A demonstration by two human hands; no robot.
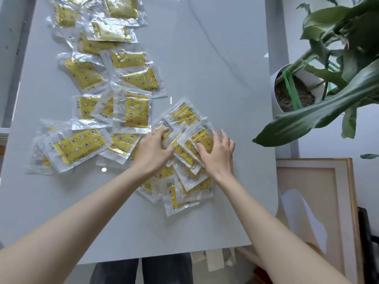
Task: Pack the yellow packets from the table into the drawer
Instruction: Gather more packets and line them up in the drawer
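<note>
The farthest yellow packets (pixel 121 7) run off the top edge, and the plant (pixel 320 117) off the right. Near ones lie partly hidden under the left hand (pixel 151 148), whose fingertips seem tucked beneath one.

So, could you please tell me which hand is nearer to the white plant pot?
Right. The right hand lies on packets left of the pot; the left hand is farther left.

This is probably a home or a small studio room. A plain white table (pixel 205 58) is strewn with yellow packets (pixel 80 147) from 9 to 12 o'clock. A leafy potted plant (pixel 328 111) in a white pot stands at 2 o'clock. A wood-framed panel (pixel 313 181) sits beside the table at 4 o'clock.
</note>
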